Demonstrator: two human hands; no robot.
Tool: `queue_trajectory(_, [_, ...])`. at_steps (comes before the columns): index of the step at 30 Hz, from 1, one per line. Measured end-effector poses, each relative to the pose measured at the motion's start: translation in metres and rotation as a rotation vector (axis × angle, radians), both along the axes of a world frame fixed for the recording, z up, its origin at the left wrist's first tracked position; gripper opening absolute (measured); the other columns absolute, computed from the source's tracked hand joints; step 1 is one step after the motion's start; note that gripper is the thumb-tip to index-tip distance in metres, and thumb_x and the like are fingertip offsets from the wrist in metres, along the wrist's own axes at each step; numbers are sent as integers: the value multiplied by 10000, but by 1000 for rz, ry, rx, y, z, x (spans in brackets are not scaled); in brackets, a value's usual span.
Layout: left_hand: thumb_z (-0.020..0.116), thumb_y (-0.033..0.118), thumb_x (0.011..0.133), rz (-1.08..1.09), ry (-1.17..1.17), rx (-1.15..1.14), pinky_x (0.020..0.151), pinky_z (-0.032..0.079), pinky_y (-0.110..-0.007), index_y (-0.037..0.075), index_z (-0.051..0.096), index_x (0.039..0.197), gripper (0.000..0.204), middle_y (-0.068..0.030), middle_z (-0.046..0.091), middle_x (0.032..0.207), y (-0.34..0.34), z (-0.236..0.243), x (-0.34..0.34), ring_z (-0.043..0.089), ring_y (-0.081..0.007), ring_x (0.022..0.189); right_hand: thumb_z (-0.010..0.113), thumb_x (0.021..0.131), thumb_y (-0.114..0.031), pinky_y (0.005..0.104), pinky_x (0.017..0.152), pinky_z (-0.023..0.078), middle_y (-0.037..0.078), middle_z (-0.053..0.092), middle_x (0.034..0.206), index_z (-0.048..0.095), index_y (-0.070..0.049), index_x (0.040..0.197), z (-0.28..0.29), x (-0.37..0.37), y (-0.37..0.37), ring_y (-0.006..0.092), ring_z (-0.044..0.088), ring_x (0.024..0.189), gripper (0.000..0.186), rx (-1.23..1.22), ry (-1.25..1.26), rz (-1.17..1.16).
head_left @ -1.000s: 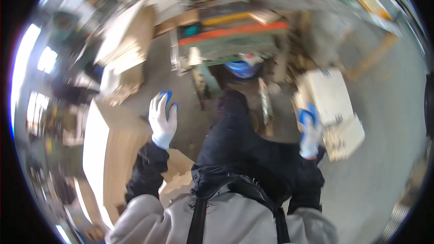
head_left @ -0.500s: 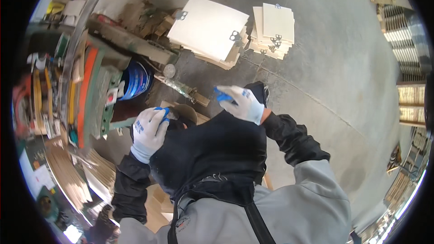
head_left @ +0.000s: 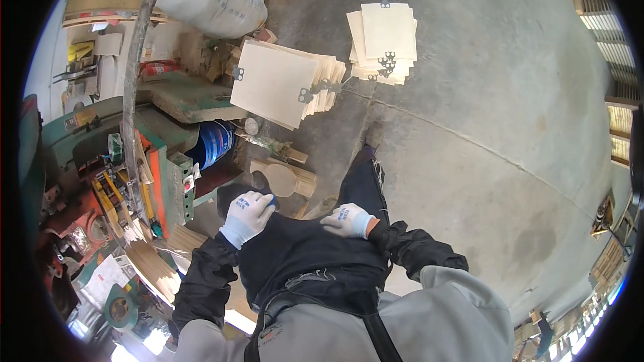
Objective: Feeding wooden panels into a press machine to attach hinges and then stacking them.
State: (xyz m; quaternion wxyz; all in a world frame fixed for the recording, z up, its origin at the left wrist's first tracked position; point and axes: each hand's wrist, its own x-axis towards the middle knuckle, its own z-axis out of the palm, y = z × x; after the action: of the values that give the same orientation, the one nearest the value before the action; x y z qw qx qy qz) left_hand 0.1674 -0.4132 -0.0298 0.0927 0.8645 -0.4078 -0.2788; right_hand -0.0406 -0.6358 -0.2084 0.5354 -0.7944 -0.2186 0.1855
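Observation:
I wear white work gloves with blue palms. My left hand is closed, its fingers curled over the far edge of the black apron across my lap. My right hand lies lower and to the right, its fingers bent down onto the same cloth and their tips hidden. The apron's edge sags between the two hands. Beyond it a trousered leg stretches forward over the floor. A round wooden piece lies on wood just past my hands.
Ahead stands a stack of pale wooden panels with dark metal fittings; a smaller stack is farther right. At left are a blue bucket, a green machine and an upright metal bar. A white sack stands behind.
Both hands have come down onto the apron from a raised position; the right moved nearer to me and its fingers closed. My view has shifted, bringing the leg and round wood into clearer sight.

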Motion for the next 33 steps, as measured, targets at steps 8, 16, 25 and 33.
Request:
queue_trajectory(8, [764,208,845,-91,8,-169,1032,467,-502,84,690,1132,321,-112,687,1053,-103,15,-14,654,-321,1048,511,1037,-427,463,678,562,121,743,812,707,-181,1183,52,-52,-53,318,733,760,347,-213,336,-69])
queue_trajectory(16, [683,345,893,-243,446,-66,904,523,-448,116,737,925,238,-120,710,827,-183,-112,-54,688,-324,847,535,1030,-426,442,709,567,148,752,859,709,-198,1190,31,-28,-141,319,744,810,328,-211,505,-276])
queue_trajectory(25, [691,472,914,847,538,-111,1053,485,-427,-21,571,1399,702,-248,663,1312,-344,-370,137,635,-375,1224,704,941,-330,400,822,561,214,728,1066,663,-9,1294,-132,160,-359,292,721,933,479,-365,601,-1024])
queue_trajectory(33, [848,462,827,1083,497,-59,1059,470,-376,-178,535,1314,863,-268,649,1329,-461,-658,333,604,-312,1277,832,832,-473,319,1028,481,203,619,1320,291,90,1557,-490,343,-520,250,625,1187,1066,-111,918,-1321])
